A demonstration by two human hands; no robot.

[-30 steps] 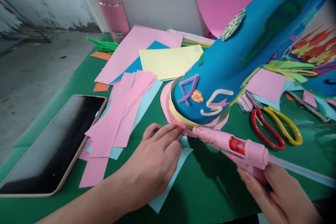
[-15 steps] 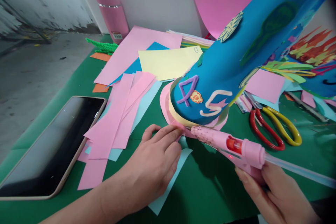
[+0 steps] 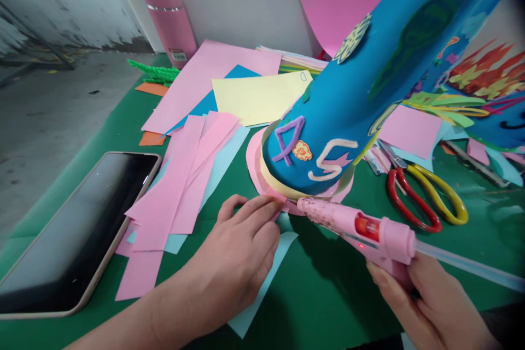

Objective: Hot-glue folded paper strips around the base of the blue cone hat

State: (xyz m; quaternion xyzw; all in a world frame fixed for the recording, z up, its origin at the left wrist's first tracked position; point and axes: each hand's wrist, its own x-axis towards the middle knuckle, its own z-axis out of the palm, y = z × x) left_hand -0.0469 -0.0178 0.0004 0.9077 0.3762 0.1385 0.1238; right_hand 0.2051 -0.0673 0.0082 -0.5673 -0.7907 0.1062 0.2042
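My left hand [image 3: 246,251] pinches a pink paper strip [image 3: 274,193] at the rim of a tall blue paper tube [image 3: 340,104]. Around the tube's lower end run a pale yellow band [image 3: 274,174] and a pink paper edge [image 3: 253,159]. Purple and white fuzzy shapes and paper cutouts decorate the tube. Wrapped round its handle, my right hand [image 3: 438,295] holds a pink hot glue gun [image 3: 353,224], a red light lit on its side and a clear glue stick [image 3: 471,265] jutting from the back. Its nozzle meets the strip beside my left fingertips.
Red-and-yellow-handled scissors [image 3: 426,194] lie to the right. A phone [image 3: 77,229] rests at the left near overlapping pink strips [image 3: 176,186]. Behind are a yellow sheet [image 3: 258,95], green fuzzy stems [image 3: 153,74] and a pink bottle [image 3: 170,24]. A light blue strip [image 3: 266,284] lies below my left hand.
The view has shifted slightly, so most things appear a little further left. Both hands keep their holds, and the glue gun's nozzle stays at the pink strip.
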